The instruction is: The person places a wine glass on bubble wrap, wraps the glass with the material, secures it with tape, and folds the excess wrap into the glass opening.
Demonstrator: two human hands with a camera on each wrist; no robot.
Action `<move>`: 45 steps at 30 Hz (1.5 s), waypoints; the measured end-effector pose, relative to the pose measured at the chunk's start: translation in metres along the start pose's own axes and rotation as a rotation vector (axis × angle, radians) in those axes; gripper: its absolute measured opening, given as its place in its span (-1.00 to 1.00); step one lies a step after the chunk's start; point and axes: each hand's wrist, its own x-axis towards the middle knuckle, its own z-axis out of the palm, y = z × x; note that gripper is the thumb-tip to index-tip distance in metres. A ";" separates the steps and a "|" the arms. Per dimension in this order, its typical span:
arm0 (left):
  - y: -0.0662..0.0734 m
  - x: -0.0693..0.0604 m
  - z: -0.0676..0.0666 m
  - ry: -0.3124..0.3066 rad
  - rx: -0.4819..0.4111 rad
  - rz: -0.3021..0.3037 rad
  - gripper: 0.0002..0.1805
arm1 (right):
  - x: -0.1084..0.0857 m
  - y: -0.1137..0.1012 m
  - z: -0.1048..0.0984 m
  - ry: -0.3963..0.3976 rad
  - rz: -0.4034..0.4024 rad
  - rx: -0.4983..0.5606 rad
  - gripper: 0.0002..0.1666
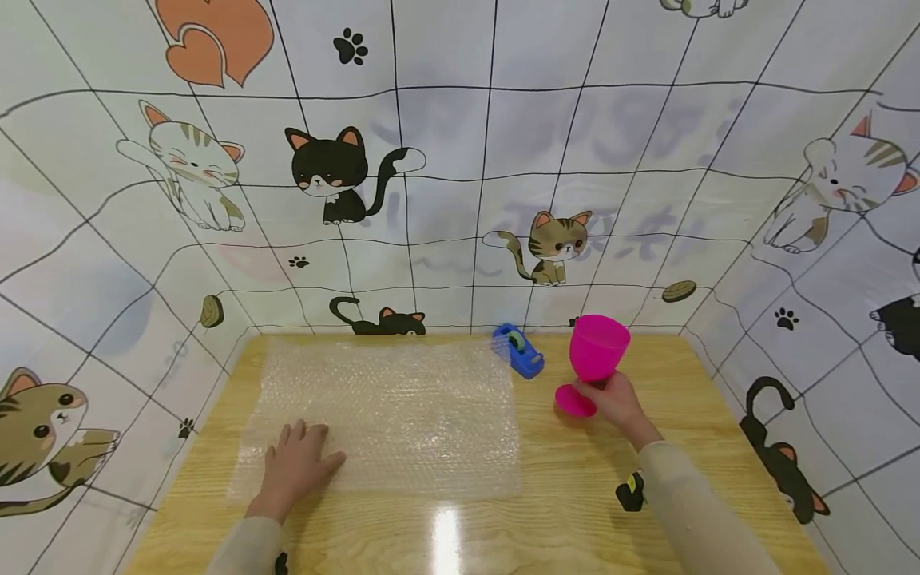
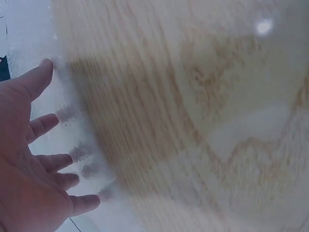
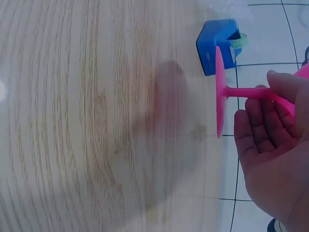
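A pink goblet [image 1: 599,345] is in my right hand [image 1: 620,406], which grips its stem between thumb and fingers. The right wrist view shows the goblet's round base [image 3: 220,92] and thin stem, with my right hand [image 3: 275,140] around the upper stem; the base looks raised off the table. My left hand [image 1: 298,465], fingers spread, rests on the lower left part of a clear bubble wrap sheet [image 1: 424,415]. In the left wrist view the fingertips of my left hand [image 2: 41,159] touch the sheet, holding nothing.
A blue tape dispenser [image 1: 525,359] stands at the back, beside the sheet's upper right corner and left of the goblet. The wooden table [image 1: 568,519] meets a cat-printed cloth wall [image 1: 446,200] behind and at both sides. A small black object [image 1: 630,493] lies by the right sleeve.
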 end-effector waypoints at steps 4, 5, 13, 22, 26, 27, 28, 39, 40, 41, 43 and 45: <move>-0.001 -0.001 0.001 0.013 -0.001 -0.004 -0.39 | -0.002 -0.006 0.004 -0.035 -0.025 -0.003 -0.56; -0.001 -0.002 0.001 0.024 -0.002 -0.002 -0.42 | -0.003 -0.008 0.004 -0.039 -0.028 -0.004 -0.57; -0.003 -0.004 0.004 0.114 0.026 0.047 -0.53 | -0.006 -0.017 0.009 -0.093 -0.048 0.025 -0.55; 0.002 -0.003 0.008 0.098 0.010 0.053 -0.37 | -0.011 -0.025 0.009 -0.127 -0.053 0.048 -0.56; 0.006 -0.005 0.009 0.093 0.005 0.056 -0.41 | -0.014 -0.028 0.007 -0.155 -0.031 0.061 -0.53; 0.007 -0.005 0.009 0.098 0.006 0.064 -0.43 | -0.015 -0.029 0.006 -0.165 -0.030 0.062 -0.51; 0.008 -0.006 0.009 0.105 0.006 0.074 -0.46 | -0.015 -0.030 0.006 -0.171 -0.024 0.068 -0.51; 0.024 -0.007 0.019 0.224 0.001 0.252 -0.68 | -0.021 -0.039 0.016 -0.266 -0.028 0.104 -0.49; 0.025 -0.006 0.020 0.208 -0.007 0.244 -0.65 | -0.022 -0.041 0.018 -0.275 -0.025 0.099 -0.49; 0.026 -0.006 0.021 0.188 -0.019 0.231 -0.62 | -0.022 -0.042 0.020 -0.281 -0.021 0.097 -0.50; 0.029 -0.005 0.022 0.153 -0.029 0.208 -0.56 | -0.023 -0.044 0.023 -0.284 -0.012 0.092 -0.54; 0.032 -0.004 0.024 0.138 -0.020 0.202 -0.54 | -0.025 -0.045 0.026 -0.297 -0.011 0.086 -0.55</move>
